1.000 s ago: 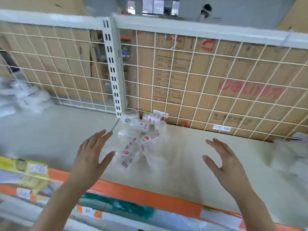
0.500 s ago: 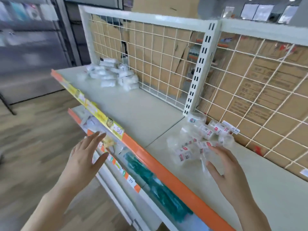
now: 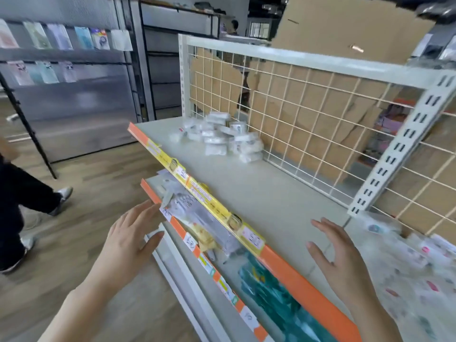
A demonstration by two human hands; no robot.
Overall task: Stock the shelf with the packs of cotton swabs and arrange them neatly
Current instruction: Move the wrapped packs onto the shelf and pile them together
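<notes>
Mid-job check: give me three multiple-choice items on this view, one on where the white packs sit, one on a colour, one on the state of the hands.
1. Where is the pile of white packs?
A. on the floor
B. at the far end of the top shelf, by the wire grid back
C. on the lower shelf

2. What colour is the front strip of the top shelf near the right hand?
A. blue
B. black
C. orange

3. What are the left hand and the right hand doing?
A. both open, holding nothing
B. left grips a pack
C. right pinches a price tag

Answers:
1 B: the pile lies by the grid at the shelf's far end.
2 C: the strip is plainly orange.
3 A: the fingers of both hands are spread, with nothing in them.
</notes>
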